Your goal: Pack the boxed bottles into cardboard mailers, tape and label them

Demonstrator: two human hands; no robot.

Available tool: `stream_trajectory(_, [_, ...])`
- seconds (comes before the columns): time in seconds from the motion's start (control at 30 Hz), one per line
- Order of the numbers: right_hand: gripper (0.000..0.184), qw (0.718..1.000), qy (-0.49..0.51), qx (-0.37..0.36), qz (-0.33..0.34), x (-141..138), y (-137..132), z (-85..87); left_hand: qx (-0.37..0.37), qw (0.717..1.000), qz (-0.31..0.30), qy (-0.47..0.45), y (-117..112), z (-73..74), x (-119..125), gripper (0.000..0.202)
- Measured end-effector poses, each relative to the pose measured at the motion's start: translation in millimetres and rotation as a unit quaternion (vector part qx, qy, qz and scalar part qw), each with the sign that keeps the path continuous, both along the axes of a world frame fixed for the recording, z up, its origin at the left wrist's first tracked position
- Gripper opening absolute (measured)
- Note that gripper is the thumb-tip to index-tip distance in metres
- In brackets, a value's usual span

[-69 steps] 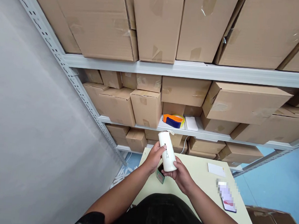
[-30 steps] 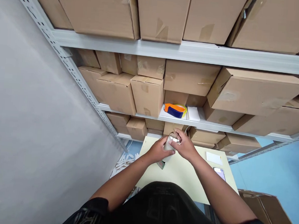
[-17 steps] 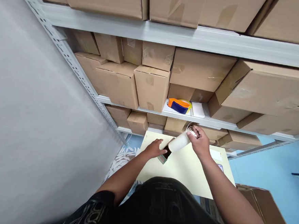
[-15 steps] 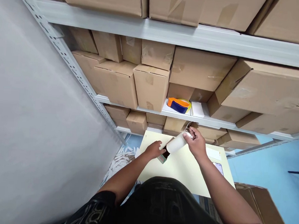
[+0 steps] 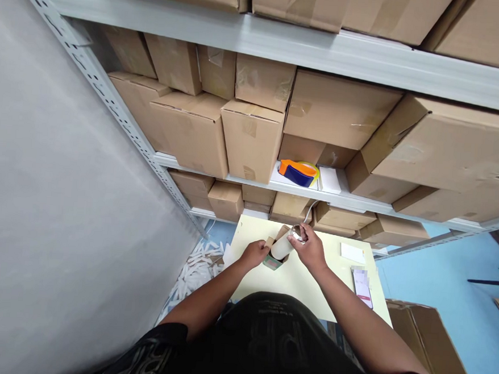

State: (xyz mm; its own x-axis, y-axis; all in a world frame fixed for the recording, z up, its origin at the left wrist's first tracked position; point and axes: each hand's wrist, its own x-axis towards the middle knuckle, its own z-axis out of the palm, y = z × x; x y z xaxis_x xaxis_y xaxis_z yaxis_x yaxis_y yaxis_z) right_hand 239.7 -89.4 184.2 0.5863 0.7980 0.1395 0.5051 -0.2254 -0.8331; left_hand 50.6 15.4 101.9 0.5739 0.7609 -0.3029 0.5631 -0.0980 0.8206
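The right hand (image 5: 310, 251) has its grip wrapped round the top end of the white bottle (image 5: 281, 247). The bottle leans, its low end in the mouth of the small box (image 5: 273, 262) on the worktop (image 5: 311, 282), down and left of that hand. The left hand (image 5: 253, 254) has its grip closed on the box's left side

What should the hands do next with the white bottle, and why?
Probably push the white bottle a bit deeper into the small open box. Its lower end sits tilted in the box mouth, most of it sticks out, the right hand grips its top and the left hand steadies the box on the table.
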Motion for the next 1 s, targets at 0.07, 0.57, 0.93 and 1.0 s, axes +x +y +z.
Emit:
stream_trajectory(0.07, [0.065, 0.999, -0.031, -0.016, 0.011, -5, -1, -7.2, -0.014, 1.0, 0.0, -0.016, -3, 0.0, 1, 0.022])
stream_trajectory(0.57, [0.043, 0.925, -0.332, -0.121, 0.138, -22, -17, -82.3, -0.125, 0.99, 0.017, -0.066, -28, -20.5, 4, 0.025])
stream_trajectory(0.93, [0.051, 0.968, -0.221, -0.047, 0.111, 5, -36, -80.4, -0.056, 0.996, 0.022, -0.06, -33, -17.3, 2, 0.017])
stream_trajectory(1.0, [0.04, 0.984, -0.162, -0.019, 0.073, 10, -50, -83.0, 0.025, 0.996, 0.0, -0.083, -36, -14.6, 0, 0.024])
